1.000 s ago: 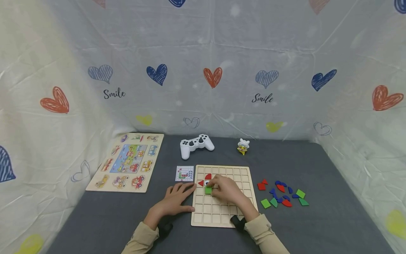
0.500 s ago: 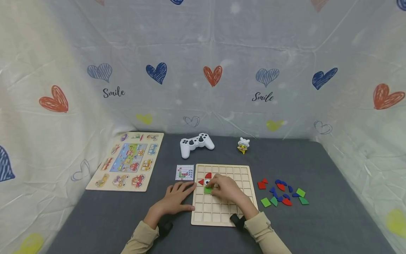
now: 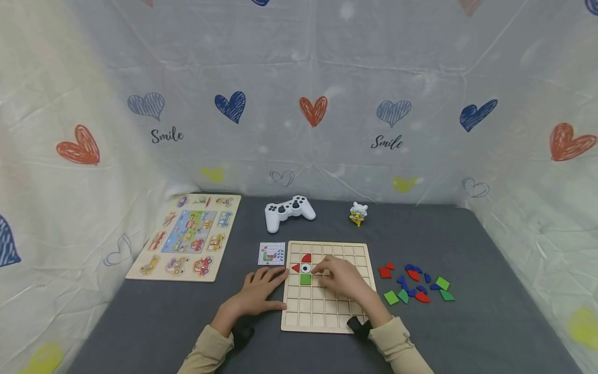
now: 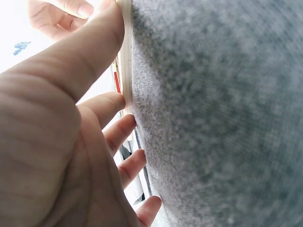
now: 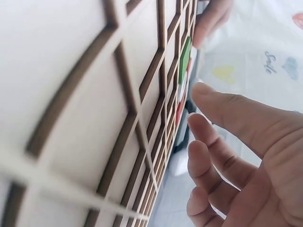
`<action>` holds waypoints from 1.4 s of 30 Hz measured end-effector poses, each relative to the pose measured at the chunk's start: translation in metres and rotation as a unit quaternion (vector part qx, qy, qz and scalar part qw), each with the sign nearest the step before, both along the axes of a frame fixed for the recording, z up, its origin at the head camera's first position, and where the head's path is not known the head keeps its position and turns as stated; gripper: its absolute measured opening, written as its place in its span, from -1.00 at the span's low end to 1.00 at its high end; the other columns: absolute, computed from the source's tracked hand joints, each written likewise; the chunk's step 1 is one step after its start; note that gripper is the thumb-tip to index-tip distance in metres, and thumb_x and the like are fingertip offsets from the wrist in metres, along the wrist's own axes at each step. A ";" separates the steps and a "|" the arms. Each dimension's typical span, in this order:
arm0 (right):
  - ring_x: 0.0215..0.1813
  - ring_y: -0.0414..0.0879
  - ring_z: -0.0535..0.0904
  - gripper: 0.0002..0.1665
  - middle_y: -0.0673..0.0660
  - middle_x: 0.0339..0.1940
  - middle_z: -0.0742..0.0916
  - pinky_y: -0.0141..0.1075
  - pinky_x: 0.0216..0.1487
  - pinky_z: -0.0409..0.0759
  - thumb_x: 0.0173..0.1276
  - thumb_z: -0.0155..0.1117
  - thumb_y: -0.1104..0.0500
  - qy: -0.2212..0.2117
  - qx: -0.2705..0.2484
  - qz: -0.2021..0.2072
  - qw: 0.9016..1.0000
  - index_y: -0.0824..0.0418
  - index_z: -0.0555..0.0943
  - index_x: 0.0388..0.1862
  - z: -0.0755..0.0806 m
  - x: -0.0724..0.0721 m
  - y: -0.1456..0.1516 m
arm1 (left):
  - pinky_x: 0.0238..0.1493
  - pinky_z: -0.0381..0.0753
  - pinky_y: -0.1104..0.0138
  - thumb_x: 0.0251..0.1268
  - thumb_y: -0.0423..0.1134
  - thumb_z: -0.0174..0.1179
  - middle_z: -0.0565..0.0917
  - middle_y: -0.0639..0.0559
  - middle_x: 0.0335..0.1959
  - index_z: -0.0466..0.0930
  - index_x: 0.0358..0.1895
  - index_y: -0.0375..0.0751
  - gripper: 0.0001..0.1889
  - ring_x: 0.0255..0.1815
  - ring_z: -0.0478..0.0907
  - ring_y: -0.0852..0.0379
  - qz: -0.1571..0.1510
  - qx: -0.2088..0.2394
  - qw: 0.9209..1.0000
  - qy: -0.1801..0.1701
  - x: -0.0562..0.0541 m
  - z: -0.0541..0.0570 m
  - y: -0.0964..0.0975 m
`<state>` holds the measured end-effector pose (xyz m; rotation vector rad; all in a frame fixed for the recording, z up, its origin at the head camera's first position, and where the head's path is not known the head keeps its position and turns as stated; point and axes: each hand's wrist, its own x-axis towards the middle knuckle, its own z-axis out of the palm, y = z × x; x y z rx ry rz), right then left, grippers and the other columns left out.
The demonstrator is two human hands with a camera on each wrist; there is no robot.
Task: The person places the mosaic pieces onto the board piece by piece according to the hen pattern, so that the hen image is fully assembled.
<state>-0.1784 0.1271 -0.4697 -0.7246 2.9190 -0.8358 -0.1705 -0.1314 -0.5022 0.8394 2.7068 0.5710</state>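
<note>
A wooden grid board (image 3: 327,317) lies flat on the dark table. In its upper left cells sit a red rounded piece (image 3: 306,258), a red triangle (image 3: 296,268), a white piece with a black dot (image 3: 306,268) and a green square (image 3: 306,279). My right hand (image 3: 343,278) hovers over the board just right of these pieces, fingers loosely bent and nothing between them; the right wrist view shows thumb and fingertips apart. With fingers spread, my left hand (image 3: 258,293) rests on the table, its thumb and index fingertip touching the board's left edge.
Loose red, blue and green pieces (image 3: 413,276) lie right of the board. A small pattern card (image 3: 271,254) is at its upper left. Behind stand a white game controller (image 3: 289,212) and a small figurine (image 3: 358,214). A vehicle puzzle board (image 3: 187,239) lies far left.
My right hand has drawn back slightly to the right from the green square, uncovering it and the dotted white piece. My left hand stays at the board's edge.
</note>
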 end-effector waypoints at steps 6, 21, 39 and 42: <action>-0.48 -0.28 0.37 -0.78 -0.06 -0.30 0.61 -0.41 -0.47 0.35 0.17 0.34 0.22 0.001 -0.010 -0.010 1.000 0.02 0.70 -0.18 0.001 0.005 0.011 | 0.21 -0.03 -0.21 0.14 0.23 0.14 0.11 0.00 0.42 0.06 0.46 0.02 -0.15 0.38 0.00 -0.16 0.000 0.002 1.000 0.004 0.000 -0.001 -0.001; -0.52 -0.31 0.32 -0.77 -0.02 -0.26 0.64 -0.45 -0.55 0.31 0.13 0.39 0.20 0.027 -0.020 -0.023 0.999 0.06 0.70 -0.18 0.003 0.014 0.047 | 0.23 -0.04 -0.21 0.13 0.24 0.13 0.11 0.01 0.41 0.05 0.46 0.02 -0.15 0.37 0.01 -0.16 0.000 -0.002 1.000 -0.003 0.001 -0.002 0.000; -0.57 -0.35 0.23 -0.71 0.02 -0.22 0.60 -0.44 -0.57 0.27 0.10 0.40 0.25 0.043 -0.009 -0.071 0.997 0.09 0.69 -0.14 0.005 0.023 0.104 | 0.21 -0.03 -0.23 0.14 0.22 0.15 0.12 -0.03 0.41 0.07 0.45 0.00 -0.15 0.36 0.02 -0.19 0.000 0.000 1.000 -0.004 0.002 0.004 0.001; -0.55 -0.33 0.23 -0.70 0.02 -0.23 0.60 -0.42 -0.57 0.26 0.12 0.40 0.23 0.043 0.002 -0.087 0.995 0.08 0.69 -0.12 0.005 0.026 0.115 | 0.20 -0.02 -0.23 0.14 0.21 0.15 0.13 -0.03 0.41 0.08 0.45 -0.02 -0.16 0.35 0.03 -0.19 -0.002 0.000 1.000 -0.005 0.002 0.007 0.001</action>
